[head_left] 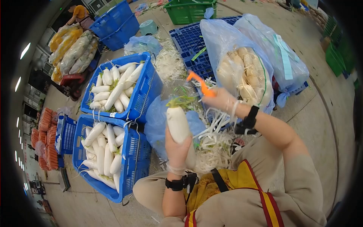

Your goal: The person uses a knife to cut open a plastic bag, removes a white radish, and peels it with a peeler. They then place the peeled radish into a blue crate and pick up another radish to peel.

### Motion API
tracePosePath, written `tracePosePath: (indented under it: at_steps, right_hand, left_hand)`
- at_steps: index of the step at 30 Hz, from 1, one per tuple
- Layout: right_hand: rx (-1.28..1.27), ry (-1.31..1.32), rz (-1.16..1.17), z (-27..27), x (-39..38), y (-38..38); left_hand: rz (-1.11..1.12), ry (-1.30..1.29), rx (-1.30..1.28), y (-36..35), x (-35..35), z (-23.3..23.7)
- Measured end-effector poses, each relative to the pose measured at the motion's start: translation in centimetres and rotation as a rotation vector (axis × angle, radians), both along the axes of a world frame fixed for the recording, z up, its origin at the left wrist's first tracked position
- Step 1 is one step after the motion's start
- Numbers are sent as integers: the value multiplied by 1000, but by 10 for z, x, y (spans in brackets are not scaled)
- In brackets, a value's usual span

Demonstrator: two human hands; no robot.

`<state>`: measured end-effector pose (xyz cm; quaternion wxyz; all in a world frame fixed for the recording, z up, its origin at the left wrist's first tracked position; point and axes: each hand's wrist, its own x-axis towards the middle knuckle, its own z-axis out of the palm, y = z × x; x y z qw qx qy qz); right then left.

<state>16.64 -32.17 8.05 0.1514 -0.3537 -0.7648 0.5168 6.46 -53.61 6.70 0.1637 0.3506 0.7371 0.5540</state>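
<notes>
My left hand (177, 151), in a thin clear glove, is wrapped round the middle of a white daikon radish (177, 123). The radish stands nearly upright, with its cut green leaf stubs at the top. My right hand (221, 101) grips an orange peeler (202, 85) by its handle, up and to the right of the radish and apart from it. White peelings (213, 149) lie in a heap on the floor below my hands. Behind the radish a crumpled blue plastic bag (155, 123) is spread on the ground.
Two blue crates (130, 151) of daikon stand at my left. On a blue pallet (191, 47) lie clear bags (245, 72) with pale radishes inside. Farther back are a green crate (191, 13), stacked blue crates (117, 26) and a person (80, 14) by filled sacks.
</notes>
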Motion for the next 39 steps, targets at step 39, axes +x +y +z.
tracePosePath:
  at_steps: [39]
  right_hand:
    - [524, -463, 133, 34, -13, 15]
  left_hand:
    - [-146, -1546, 573, -9, -30, -17]
